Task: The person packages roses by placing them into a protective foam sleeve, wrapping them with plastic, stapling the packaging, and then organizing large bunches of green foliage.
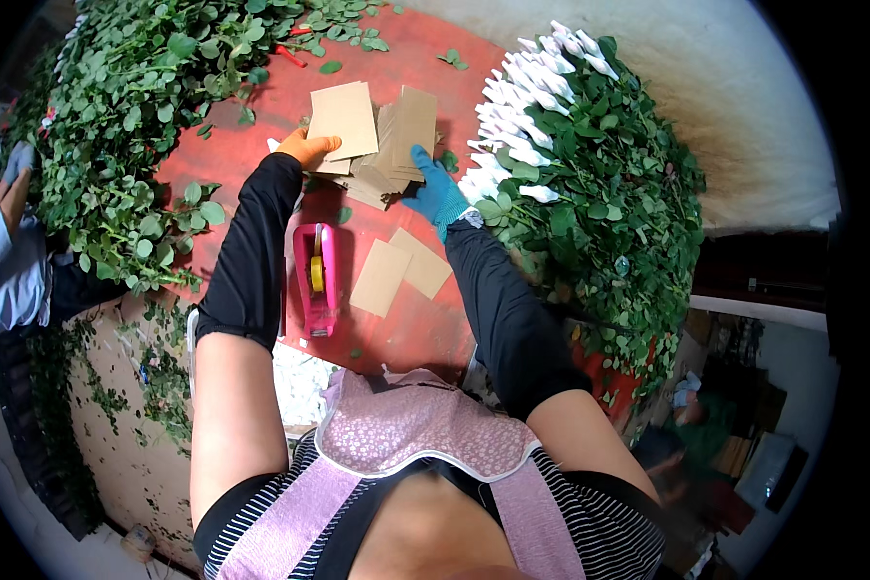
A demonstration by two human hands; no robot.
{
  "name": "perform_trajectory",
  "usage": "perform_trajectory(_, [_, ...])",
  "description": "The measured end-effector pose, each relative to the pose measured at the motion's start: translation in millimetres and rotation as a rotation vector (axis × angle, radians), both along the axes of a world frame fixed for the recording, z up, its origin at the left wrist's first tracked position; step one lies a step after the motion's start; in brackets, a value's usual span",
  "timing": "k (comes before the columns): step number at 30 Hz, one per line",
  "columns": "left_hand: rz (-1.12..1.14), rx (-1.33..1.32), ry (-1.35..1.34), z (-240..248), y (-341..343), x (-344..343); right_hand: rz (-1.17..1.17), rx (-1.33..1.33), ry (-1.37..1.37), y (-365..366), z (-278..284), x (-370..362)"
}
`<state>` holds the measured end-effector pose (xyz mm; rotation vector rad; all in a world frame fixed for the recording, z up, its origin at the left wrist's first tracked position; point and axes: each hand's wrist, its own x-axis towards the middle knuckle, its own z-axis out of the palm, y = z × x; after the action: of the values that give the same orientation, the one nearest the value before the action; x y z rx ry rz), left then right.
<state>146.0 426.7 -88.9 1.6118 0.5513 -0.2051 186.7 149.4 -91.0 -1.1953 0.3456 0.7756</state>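
My left hand (308, 147), in an orange glove, is closed on some cardboard pieces (344, 118), its thumb lying on top of them. On the right, my right hand (439, 190) wears a teal glove and grips the edge of another upright cardboard piece (415, 121), thumb on its face. A loose pile of brown cardboard (369, 189) lies between and under the two hands. Nearer me, two flat cardboard rectangles (382, 277) overlap on the red table (411, 329). A pink tape dispenser (317, 300) with a yellow roll (316, 274) stands left of them.
Leafy green stems (135, 145) are heaped along the left side of the table. At the right lies a big bunch of stems with white-wrapped heads (527, 97). Red-handled cutters (290, 56) rest at the far side. Another person's sleeve (14, 271) shows at far left.
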Motion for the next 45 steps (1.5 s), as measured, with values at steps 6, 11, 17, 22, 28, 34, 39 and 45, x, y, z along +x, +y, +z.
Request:
perform_trajectory(6, [0.458, 0.473, -0.427, 20, -29, -56, -0.005, -0.042, -0.308, 11, 2, 14])
perform_trajectory(11, [0.628, -0.433, -0.119, -35, -140, -80, -0.040, 0.235, -0.195, 23, -35, 25])
perform_trajectory(17, [0.837, -0.487, -0.307, -82, -155, -34, -0.060, 0.056, -0.245, 23, -26, 35])
perform_trajectory(22, [0.710, -0.748, -0.013, -56, -181, -44, -0.034, 0.093, -0.255, -11, -13, 42])
perform_trajectory(28, [0.521, -0.895, 0.048, -74, -191, -74, 0.056, 0.164, -0.030, -34, 25, 9])
perform_trajectory(34, [0.609, -0.611, -0.201, -54, -197, -139, 0.125, 0.289, 0.172, -59, -9, -32])
perform_trajectory(39, [0.647, -0.341, -0.268, 0, -223, -181, 0.288, -0.310, -0.505, -76, -51, -47])
perform_trajectory(45, [0.689, -0.366, -0.136, 0, -244, -211, 0.341, -0.898, -0.743, -56, -28, -33])
